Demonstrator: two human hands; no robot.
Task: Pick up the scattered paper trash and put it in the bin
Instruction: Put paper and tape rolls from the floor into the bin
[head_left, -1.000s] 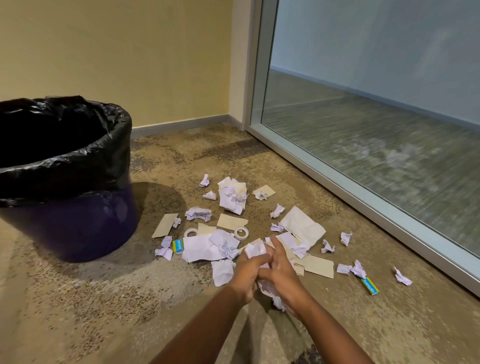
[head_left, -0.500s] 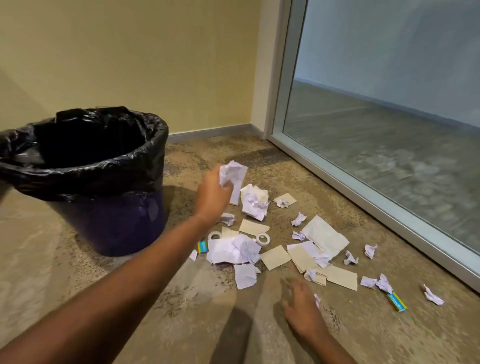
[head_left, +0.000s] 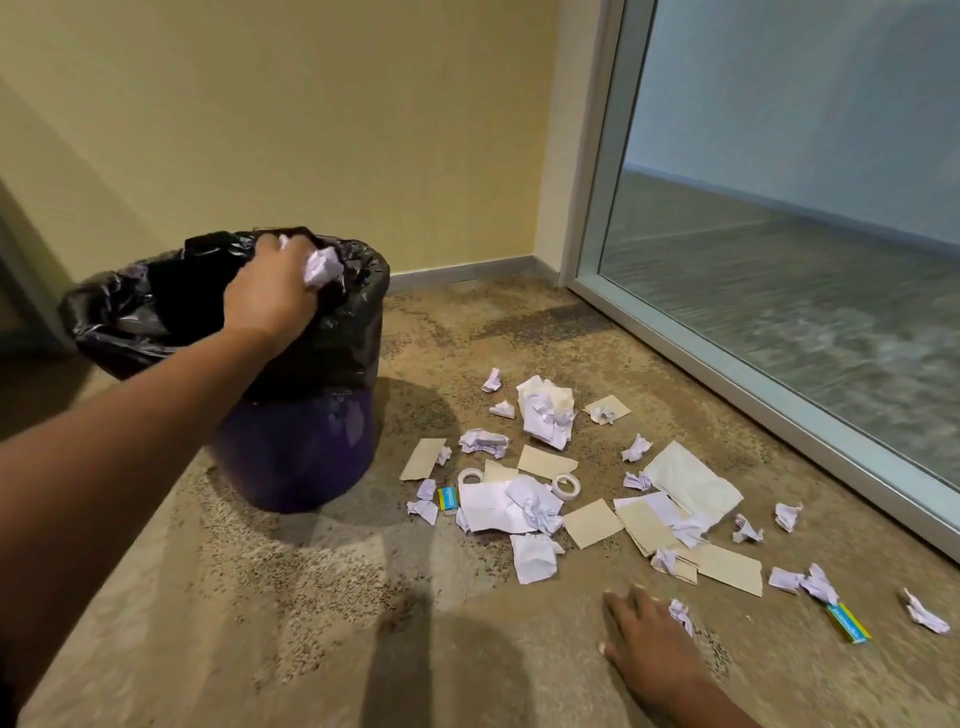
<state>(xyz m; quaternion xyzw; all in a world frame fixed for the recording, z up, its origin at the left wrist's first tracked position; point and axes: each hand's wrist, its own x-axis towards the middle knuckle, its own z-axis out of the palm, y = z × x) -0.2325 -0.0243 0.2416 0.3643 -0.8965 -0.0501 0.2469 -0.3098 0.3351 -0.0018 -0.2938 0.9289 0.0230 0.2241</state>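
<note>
the left hand (head_left: 270, 296) hangs directly over the mouth of the dark purple round bin with its black plastic liner (head_left: 291, 447), fingers curled tight around a crumpled white paper wad (head_left: 323, 266), so letting go should drop it straight in. the right hand (head_left: 647, 642) lies spread and empty on the speckled carpet (head_left: 311, 597), a small crumpled white scrap (head_left: 681, 613) just beside its fingers, making it the nearer hand to the remaining litter, which lies beyond it and to the right of the bin.

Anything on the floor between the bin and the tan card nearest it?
Head view: nothing. Bare carpet, partly in the bin's shadow, separates the purple bin from the tan card. The nearest scrap, a white crumple, sits at the card's far edge.
</note>
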